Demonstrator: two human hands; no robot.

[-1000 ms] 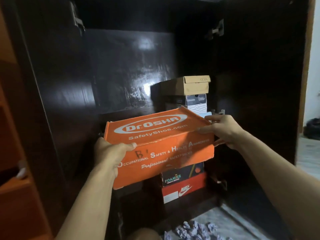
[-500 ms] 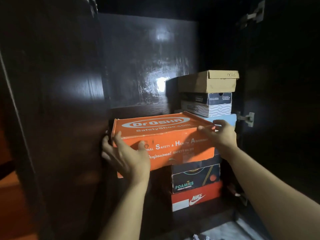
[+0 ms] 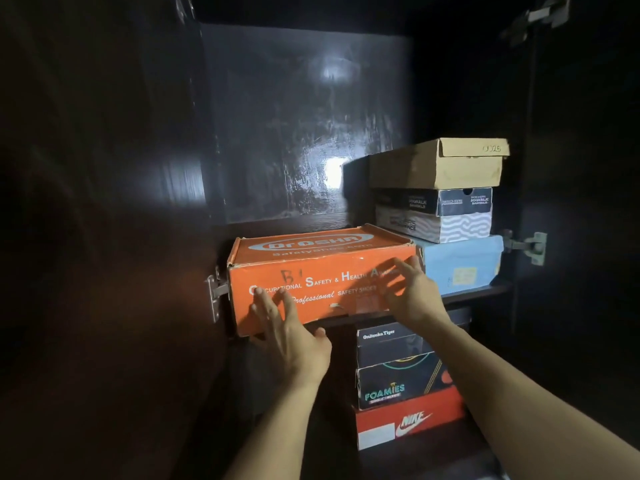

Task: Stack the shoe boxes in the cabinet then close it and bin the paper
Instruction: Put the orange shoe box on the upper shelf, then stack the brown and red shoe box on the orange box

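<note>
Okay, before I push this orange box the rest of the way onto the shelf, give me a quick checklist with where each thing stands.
1. Orange box resting on shelf: ok, though its front overhangs the edge.
2. Left hand fingers flat on the front face: ok.
3. Right hand fingers flat on the front face: ok.
4. Clearance beside light blue box: cannot tell; they look very close.
5. Space behind the box: ok.
6. Left hinge clear of the box: cannot tell.

Two bare forearms, no sleeves visible up to frame edge; left hand (image 3: pixel 294 336) and right hand (image 3: pixel 414 296) ungloved, fingers bare
</note>
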